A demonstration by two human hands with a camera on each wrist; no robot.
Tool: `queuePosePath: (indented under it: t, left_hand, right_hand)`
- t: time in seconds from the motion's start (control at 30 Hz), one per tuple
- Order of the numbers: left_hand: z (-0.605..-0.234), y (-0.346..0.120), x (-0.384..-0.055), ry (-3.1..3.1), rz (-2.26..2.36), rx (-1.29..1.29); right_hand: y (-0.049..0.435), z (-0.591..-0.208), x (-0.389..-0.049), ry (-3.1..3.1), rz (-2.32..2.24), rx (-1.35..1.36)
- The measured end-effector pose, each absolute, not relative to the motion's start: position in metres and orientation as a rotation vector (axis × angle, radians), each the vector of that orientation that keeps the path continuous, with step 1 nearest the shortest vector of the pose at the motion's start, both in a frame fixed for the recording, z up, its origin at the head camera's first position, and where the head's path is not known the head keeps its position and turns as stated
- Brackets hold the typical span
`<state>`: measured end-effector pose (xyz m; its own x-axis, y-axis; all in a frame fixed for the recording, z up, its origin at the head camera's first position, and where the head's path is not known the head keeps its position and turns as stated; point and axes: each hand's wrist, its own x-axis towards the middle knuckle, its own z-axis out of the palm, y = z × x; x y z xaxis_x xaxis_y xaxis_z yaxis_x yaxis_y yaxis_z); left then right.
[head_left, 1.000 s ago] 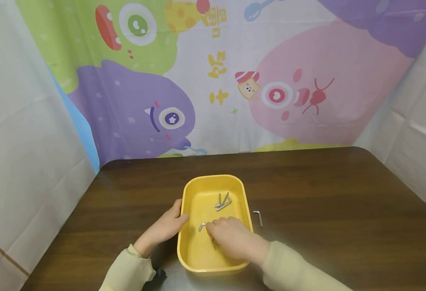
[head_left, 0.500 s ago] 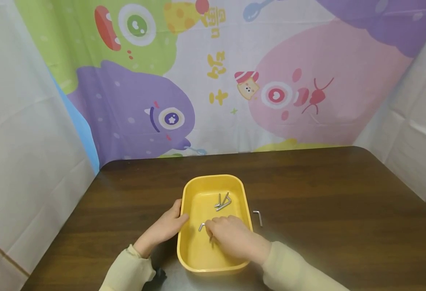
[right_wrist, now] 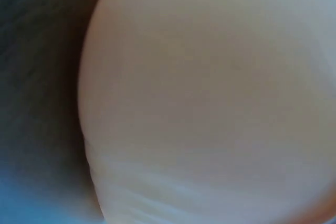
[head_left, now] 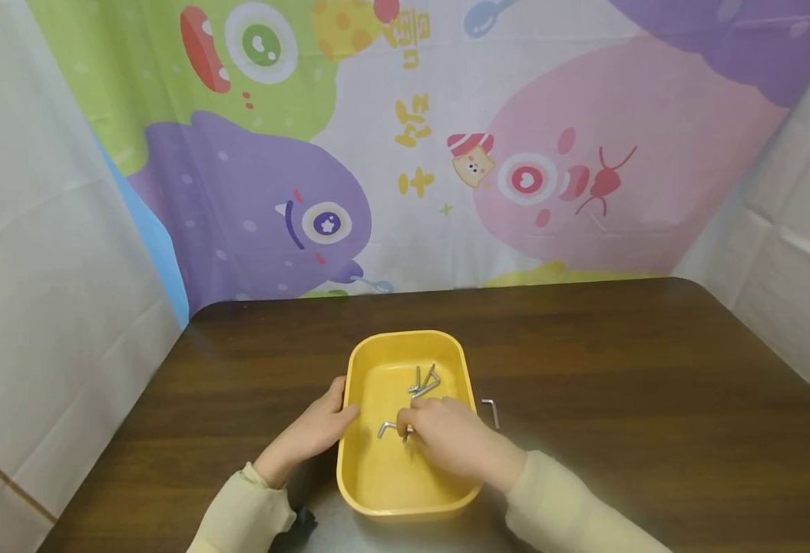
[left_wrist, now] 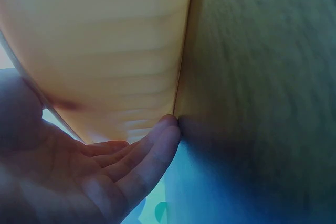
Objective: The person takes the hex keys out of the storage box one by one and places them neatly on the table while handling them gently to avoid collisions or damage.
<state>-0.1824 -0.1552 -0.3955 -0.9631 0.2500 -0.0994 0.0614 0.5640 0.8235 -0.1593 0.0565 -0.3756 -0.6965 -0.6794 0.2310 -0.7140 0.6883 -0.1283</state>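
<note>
A yellow plastic tray (head_left: 377,480) sits on the table in the head view. My left hand (head_left: 318,422) holds its left wall, thumb over the rim; in the left wrist view the fingers (left_wrist: 149,163) lie along the outer wall near the table. My right hand (head_left: 453,434) is inside the tray, with curled fingers pinching a silver hex key (head_left: 385,428), whose bent end sticks out leftward. A small metal tip (head_left: 406,438) shows under the fingers; whether it belongs to another key I cannot tell. Several hex keys (head_left: 427,382) lie in a pile toward the tray's far end.
One more hex key (head_left: 493,413) lies on the dark wooden table (head_left: 598,361), just right of the tray. A cartoon-printed cloth (head_left: 418,230) hangs behind the table. A pale, blurred surface (right_wrist: 210,93) fills most of the right wrist view.
My right hand has shifted slightly right and away from me inside the tray, showing more of the hex key at its fingertips. The left hand and tray stay in place.
</note>
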Motion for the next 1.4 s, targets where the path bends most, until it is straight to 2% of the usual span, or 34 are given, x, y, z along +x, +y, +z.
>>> queuePosePath:
  t: [1.03,1.4]
  left_hand:
    - [-0.396,-0.155,-0.182,2.602,1.353,0.258]
    - [-0.396,-0.154,-0.182,2.607,1.350,0.256]
  right_hand:
    - [0.076,-0.356,-0.169,-2.721,0.536,0.979]
    - [0.090,-0.343,-0.177,-2.706,0.683,0.846]
